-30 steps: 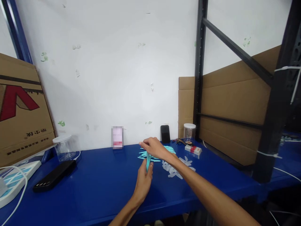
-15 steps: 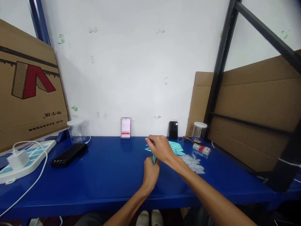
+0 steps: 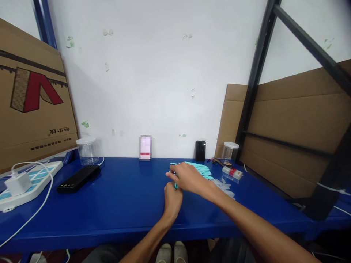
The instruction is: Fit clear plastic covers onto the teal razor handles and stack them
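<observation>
My left hand [image 3: 173, 201] is closed around the lower part of a slim teal stick [image 3: 176, 186], held above the blue table. Over it, my right hand [image 3: 188, 178] has its fingers bent in at the stick's upper end, covering most of it. Only a short teal stretch shows between the two hands, so its exact kind cannot be made out. Behind the right hand lies a pile of thin teal sticks [image 3: 202, 170]. Partly covered by the right forearm, a heap of flat translucent white pieces [image 3: 224, 187] sits nearer to me.
A phone [image 3: 145, 148] and a black device [image 3: 200, 151] lean on the wall. Clear jars with white lids stand left [image 3: 87, 151] and right [image 3: 229, 152]. A red-and-white box [image 3: 232, 172] lies right; a black power bank [image 3: 79, 179] and a power strip [image 3: 38, 180] lie left.
My right hand has come down closer to my left hand, so less of the teal stick shows between them. The whole view has shifted slightly.
</observation>
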Motion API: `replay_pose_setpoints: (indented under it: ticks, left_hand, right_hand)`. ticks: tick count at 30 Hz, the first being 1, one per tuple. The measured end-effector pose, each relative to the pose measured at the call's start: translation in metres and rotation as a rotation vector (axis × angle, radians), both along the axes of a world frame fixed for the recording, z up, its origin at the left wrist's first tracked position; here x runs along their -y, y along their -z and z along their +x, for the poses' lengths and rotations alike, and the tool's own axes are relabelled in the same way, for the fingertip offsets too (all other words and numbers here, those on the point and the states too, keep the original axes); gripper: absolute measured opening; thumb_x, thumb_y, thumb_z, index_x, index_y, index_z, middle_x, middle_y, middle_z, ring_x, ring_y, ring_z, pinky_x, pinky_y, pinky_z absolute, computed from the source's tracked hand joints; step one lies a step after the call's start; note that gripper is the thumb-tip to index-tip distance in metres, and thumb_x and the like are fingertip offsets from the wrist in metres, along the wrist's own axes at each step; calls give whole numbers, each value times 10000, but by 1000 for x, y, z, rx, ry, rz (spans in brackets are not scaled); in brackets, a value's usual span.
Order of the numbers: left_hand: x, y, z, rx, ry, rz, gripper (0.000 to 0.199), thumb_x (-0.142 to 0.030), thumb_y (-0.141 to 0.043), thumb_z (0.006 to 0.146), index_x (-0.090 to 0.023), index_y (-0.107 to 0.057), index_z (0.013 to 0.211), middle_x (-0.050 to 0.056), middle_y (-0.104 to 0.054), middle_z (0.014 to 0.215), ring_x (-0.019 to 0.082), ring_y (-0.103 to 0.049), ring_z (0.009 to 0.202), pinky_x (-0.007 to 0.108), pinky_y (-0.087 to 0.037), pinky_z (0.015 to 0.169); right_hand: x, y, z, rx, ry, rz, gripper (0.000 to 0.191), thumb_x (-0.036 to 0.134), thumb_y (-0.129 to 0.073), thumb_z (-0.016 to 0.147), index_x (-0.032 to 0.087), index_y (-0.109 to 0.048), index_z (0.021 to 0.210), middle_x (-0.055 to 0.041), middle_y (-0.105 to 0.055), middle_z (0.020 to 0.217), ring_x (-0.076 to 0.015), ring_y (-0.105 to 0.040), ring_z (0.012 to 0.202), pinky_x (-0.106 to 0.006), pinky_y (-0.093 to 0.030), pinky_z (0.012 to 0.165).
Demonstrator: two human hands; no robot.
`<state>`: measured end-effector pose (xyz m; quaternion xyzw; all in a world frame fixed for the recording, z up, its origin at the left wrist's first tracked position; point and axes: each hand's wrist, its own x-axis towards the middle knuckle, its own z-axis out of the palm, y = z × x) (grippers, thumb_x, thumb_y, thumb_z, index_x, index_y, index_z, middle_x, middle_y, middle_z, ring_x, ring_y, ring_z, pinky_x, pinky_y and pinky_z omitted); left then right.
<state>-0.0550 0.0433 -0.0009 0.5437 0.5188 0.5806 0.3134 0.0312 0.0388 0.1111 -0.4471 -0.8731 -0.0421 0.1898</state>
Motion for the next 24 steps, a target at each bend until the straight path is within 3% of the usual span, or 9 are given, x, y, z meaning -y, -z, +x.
replay_pose_setpoints:
  ticks: [5, 9, 13, 18, 20, 24]
  left_hand:
    - [9, -5, 7, 8, 163, 44, 367, -453, -614, 815, -175, -508, 600, -46, -455, 552, 104, -346, 560, 224, -250, 514]
    - [21, -12, 11, 50, 322, 53, 348, -529, -543, 871, -182, -563, 845, -40, -488, 666, 110, -395, 597, 210, -326, 548]
    - [23, -10, 10, 63, 469, -3, 473, -604, -377, 929, -178, -557, 826, -68, -381, 592, 90, -310, 497, 199, -280, 475]
    - [19, 1, 11, 79, 475, -15, 468, -623, -391, 921, -191, -487, 768, -84, -337, 593, 73, -258, 477, 186, -219, 446]
    - [19, 2, 13, 84, 473, -19, 451, -611, -392, 927, -197, -463, 764, -87, -341, 593, 68, -264, 469, 182, -224, 440]
    - [21, 0, 15, 87, 493, -23, 439, -607, -409, 929, -197, -466, 784, -89, -363, 586, 60, -277, 453, 173, -237, 424]
  right_hand:
    - [-11, 1, 18, 56, 104, 92, 566, 544, -428, 967, 141, -685, 664, -184, -700, 735, -300, -672, 755, -332, -363, 653]
    - [-17, 4, 42, 28, 119, 76, 624, 524, -352, 992, 167, -619, 556, -142, -645, 609, -268, -652, 666, -317, -342, 610]
    - [-16, 10, 64, -75, 84, -26, 686, 572, -268, 998, 194, -523, 486, -75, -574, 503, -207, -597, 525, -288, -325, 541]
    - [-19, 15, 82, -281, -22, -194, 724, 590, -48, 1000, 191, -575, 706, -1, -604, 505, -132, -536, 410, -237, -349, 468]
    - [-21, 19, 86, -356, -22, -201, 717, 576, -13, 999, 198, -520, 660, 10, -562, 477, -125, -501, 401, -240, -348, 480]
    - [-23, 28, 83, -423, -41, -165, 610, 613, -203, 988, 225, -274, 522, 44, -337, 440, -110, -346, 452, -268, -277, 534]
